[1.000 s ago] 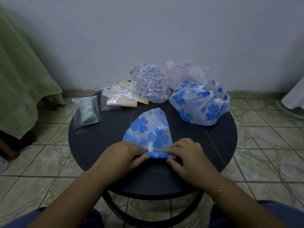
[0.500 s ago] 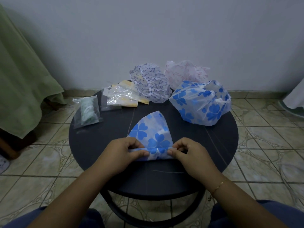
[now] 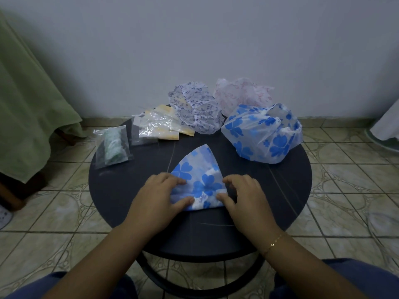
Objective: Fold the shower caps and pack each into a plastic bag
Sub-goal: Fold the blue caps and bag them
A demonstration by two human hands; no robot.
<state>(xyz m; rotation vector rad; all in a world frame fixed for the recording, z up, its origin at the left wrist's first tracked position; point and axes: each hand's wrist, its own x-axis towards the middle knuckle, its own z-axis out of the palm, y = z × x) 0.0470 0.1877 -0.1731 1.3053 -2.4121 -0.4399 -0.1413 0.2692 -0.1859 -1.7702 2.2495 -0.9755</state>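
Head view: a white plastic shower cap printed with blue flowers (image 3: 199,179) lies folded to a wedge on the round dark counter (image 3: 121,190), its point toward the wall and its wide edge toward the person. The left hand (image 3: 160,194) covers the wedge's left corner, thumb lying on the near edge; the fingers look curled down onto the plastic, though whether they pinch a fold or only press it flat cannot be told. The right hand (image 3: 243,194) is at the right corner, thumb touching the near edge, fingers curled and slightly raised. The near edge appears turned up as a narrow band.

Progress, judged from the layout:
- One clear plastic bag holding a folded green cap (image 3: 113,146) sits at the counter's left rim: one unit looks packed.
- A pile of empty clear plastic bags, some with yellow backing (image 3: 159,126), lies behind centre.
- Cap in hand: folding under way, not yet bagged.
- Unfolded at the far side: a second blue-flowered cap (image 3: 262,133), a white cap with small dark blue print (image 3: 195,110), and a white cap with faint pink print (image 3: 241,94).

Estimate: one done, one partly folded, three untouched.
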